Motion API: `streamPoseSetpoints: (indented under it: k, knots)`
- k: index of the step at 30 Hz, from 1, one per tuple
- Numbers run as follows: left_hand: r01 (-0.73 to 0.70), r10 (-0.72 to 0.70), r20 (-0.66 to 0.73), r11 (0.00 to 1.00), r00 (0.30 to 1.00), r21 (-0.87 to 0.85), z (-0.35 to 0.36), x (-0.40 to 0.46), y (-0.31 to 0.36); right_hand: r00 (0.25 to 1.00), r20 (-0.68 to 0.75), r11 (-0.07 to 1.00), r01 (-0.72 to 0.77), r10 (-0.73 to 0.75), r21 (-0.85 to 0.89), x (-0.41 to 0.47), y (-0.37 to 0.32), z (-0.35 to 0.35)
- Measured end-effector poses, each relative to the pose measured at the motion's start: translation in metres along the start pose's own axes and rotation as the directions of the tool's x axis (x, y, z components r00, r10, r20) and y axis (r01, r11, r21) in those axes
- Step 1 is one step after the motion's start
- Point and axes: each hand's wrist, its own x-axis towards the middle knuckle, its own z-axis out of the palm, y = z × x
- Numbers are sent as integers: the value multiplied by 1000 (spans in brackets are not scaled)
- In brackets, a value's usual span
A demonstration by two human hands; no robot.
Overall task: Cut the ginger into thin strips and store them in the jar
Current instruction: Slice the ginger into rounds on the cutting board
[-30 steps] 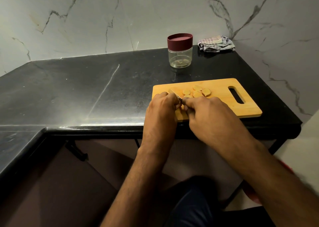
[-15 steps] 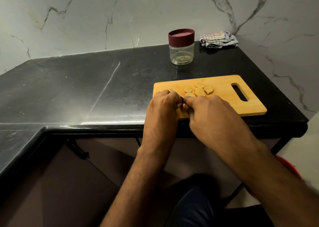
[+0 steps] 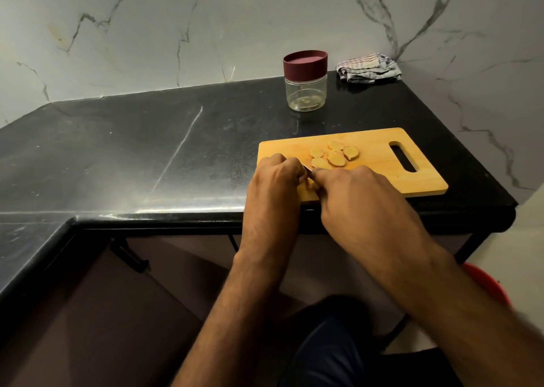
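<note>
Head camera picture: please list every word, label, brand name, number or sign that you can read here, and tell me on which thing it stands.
None: no readable text shows anywhere in this view.
The jar is clear with a plain dark red lid; no label shows.
The cutting board is bare wood, without print.
The cloth has only stripes.
The counter and wall carry veins and scratches, no writing.
</note>
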Motion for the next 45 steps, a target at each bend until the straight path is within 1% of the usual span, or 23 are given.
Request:
streamPoseSetpoints:
  k: [5, 10, 11, 14, 20, 25, 27, 29, 31, 35, 39, 43, 45]
  knots:
    - [35, -36, -24, 999, 999, -22, 3, 0, 1, 1000, 25, 1000, -14, 14, 2, 7, -2, -2]
    - [23, -24, -13, 999, 1000, -47, 7, -2, 5, 986, 154, 998, -59, 62, -27, -3, 2, -14]
    - [15, -15, -11, 999, 1000, -52, 8, -3, 7, 985, 156, 997, -64, 70, -41, -5, 2, -15]
    - [-8, 7, -5, 998, 1000, -54, 9, -3, 9, 994, 89, 997, -61, 65, -40, -8, 4, -12]
    - [-15, 15, -1, 997, 1000, -69, 12, 3, 2, 996, -83, 999, -9, 12, 39, -1, 13, 2]
    - [47, -51, -20, 990, 999, -136, 14, 0, 0, 989, -143, 980, 10, 19, 200, -4, 19, 10]
    - [77, -87, -44, 978, 995, -192, 14, -1, 1, 988, -150, 965, 7, 34, 263, -6, 22, 13]
    - [124, -143, -55, 959, 988, -256, 13, -1, 2, 987, -157, 959, 21, 24, 281, -6, 23, 15]
    - [165, -187, -50, 942, 981, -292, 11, -1, 3, 987, -160, 960, 30, 15, 278, -5, 24, 15]
    - [220, -234, 1, 913, 972, -343, 9, 0, 1, 988, -154, 958, 40, 4, 283, -4, 23, 13]
    - [212, -223, 0, 930, 975, -300, 10, 1, 3, 991, -136, 958, 36, 4, 284, -3, 24, 11]
    - [197, -206, -9, 947, 979, -254, 10, 3, 4, 995, -101, 986, 26, -9, 167, -2, 21, 6]
    - [197, -202, -1, 953, 979, -231, 10, 4, 4, 1000, -18, 992, 7, -5, 125, 2, 17, -2]
